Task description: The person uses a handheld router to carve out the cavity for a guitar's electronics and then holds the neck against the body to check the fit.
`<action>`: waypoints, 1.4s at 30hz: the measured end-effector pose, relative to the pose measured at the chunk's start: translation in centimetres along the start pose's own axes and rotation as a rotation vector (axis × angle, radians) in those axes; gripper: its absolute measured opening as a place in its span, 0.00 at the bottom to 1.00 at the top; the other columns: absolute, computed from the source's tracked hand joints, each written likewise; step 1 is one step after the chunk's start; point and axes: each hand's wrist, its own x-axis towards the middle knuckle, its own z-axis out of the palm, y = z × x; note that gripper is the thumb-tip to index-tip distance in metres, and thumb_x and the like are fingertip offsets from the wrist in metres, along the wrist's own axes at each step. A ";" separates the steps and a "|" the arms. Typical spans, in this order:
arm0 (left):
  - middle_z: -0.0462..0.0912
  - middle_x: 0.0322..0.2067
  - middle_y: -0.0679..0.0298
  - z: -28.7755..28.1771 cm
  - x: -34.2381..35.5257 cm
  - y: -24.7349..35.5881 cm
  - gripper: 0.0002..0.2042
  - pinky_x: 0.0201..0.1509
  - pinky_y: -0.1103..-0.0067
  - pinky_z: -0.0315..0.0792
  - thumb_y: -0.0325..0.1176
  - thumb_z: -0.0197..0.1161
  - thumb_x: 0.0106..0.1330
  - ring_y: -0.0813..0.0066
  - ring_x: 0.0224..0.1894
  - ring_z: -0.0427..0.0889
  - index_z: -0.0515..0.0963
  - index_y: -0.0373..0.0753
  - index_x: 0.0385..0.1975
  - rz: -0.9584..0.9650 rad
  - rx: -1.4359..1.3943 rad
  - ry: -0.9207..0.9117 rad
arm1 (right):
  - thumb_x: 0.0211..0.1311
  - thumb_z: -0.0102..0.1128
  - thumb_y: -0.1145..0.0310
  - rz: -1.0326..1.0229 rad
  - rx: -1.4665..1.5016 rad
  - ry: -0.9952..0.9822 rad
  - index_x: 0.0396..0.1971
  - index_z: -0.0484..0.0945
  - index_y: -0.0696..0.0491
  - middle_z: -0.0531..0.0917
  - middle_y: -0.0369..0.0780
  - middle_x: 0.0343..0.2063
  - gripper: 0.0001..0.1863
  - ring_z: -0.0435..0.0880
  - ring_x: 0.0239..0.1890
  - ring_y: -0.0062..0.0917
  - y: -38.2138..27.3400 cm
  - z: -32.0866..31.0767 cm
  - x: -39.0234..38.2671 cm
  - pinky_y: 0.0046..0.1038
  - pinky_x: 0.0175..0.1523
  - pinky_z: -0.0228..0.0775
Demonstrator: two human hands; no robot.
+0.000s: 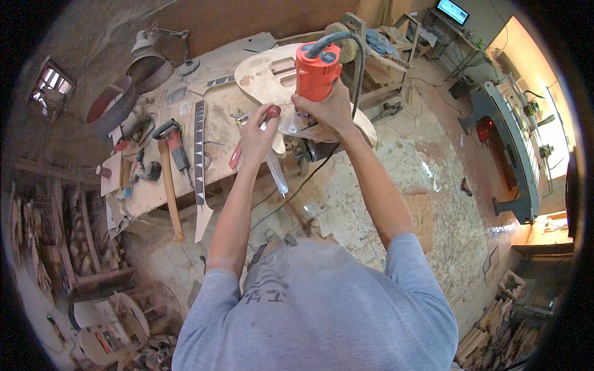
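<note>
Your right hand has its fingers clamped round the router over the guitar body on the bench, and your left hand has fingers closed on the red knob, low holds that should suit a stiff, probably top-heavy tool.

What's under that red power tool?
A pale guitar body shows beside the power tool and seems to extend beneath it. The right hand and the tool itself cover the spot directly underneath, so that cannot be seen.
</note>
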 end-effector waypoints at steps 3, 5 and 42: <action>0.89 0.51 0.57 -0.1 -0.3 0.5 0.19 0.58 0.79 0.78 0.30 0.68 0.71 0.73 0.54 0.87 0.80 0.32 0.60 0.010 0.064 -0.019 | 0.43 0.87 0.55 0.020 -0.003 -0.025 0.51 0.80 0.58 0.89 0.42 0.40 0.37 0.89 0.41 0.28 0.0 -0.4 -0.1 0.32 0.50 0.81; 0.90 0.50 0.56 0.1 -0.4 0.8 0.19 0.59 0.77 0.78 0.31 0.68 0.70 0.72 0.54 0.88 0.81 0.33 0.58 0.004 0.089 -0.015 | 0.43 0.87 0.55 0.045 -0.012 -0.051 0.51 0.80 0.58 0.89 0.42 0.41 0.37 0.89 0.42 0.28 -0.1 -0.6 0.0 0.32 0.51 0.81; 0.91 0.47 0.53 0.2 1.8 0.7 0.18 0.57 0.74 0.79 0.35 0.69 0.69 0.69 0.52 0.89 0.83 0.35 0.56 0.032 0.204 -0.031 | 0.44 0.86 0.56 0.022 -0.090 -0.054 0.56 0.78 0.57 0.88 0.41 0.45 0.39 0.88 0.47 0.27 1.6 -0.5 1.9 0.32 0.54 0.80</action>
